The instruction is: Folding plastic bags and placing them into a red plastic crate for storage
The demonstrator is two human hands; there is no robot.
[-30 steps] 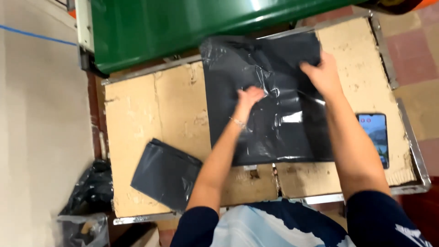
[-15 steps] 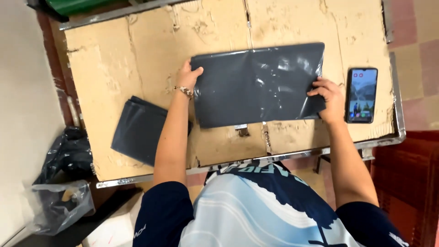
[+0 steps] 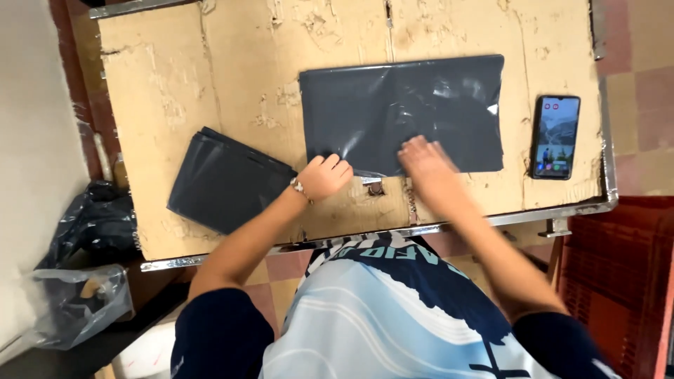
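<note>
Dark grey flat plastic bag [image 3: 404, 112] lies spread on the worn brown cardboard sheet [image 3: 210, 77] covering the metal-rimmed table [image 3: 491, 219], roughly centre, long side running left-right, already a tidy rectangle w/ shiny creases. Both hands sit at its near edge. Left hand [image 3: 324, 177] is curled at the near-left corner, fingers bunched close and touching the edge; looks like a pinch on the plastic, but can't tell for sure if it actually grips. Right hand [image 3: 425, 160] lies flat on the bag near the mid near edge, fingers fairly close together, pressing down, holding nothing; slightly blurred.

Step in hand, by my read: flattening/folding the bag, hands set at the near edge for a fold. Next move would call for keeping the edge straight, lifting both corners evenly so the slippery film doesn't slide or trap air.

Stack of folded dark grey bags [image 3: 228, 180] lies to the left, apart from the spread bag. Black smartphone w/ lit screen [image 3: 555, 137] lies to the right, just beside it, not touching
</note>
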